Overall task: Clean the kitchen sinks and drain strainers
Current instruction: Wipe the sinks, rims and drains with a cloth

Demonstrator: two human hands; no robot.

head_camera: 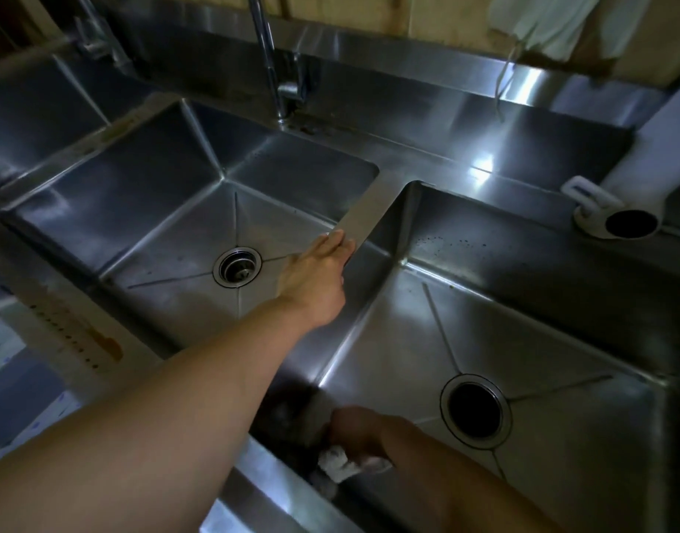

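Observation:
Two stainless steel sinks lie side by side. The left sink [169, 209] has a drain strainer [237, 267] seated in its drain. The right sink [561, 436] has an open dark drain hole [475, 411] with no strainer visible. My left hand [317, 273] rests with straight fingers on the steel divider [369, 213] between the basins. My right hand [359, 436] is low in the near left corner of the right sink and grips a white cloth [336, 465] against the sink wall.
A tall faucet [271, 63] rises behind the left sink. A white holder with a dark opening [619, 221] lies on the ledge at the right. A pale towel [561, 21] hangs on the back wall. A third basin [34, 109] shows at far left.

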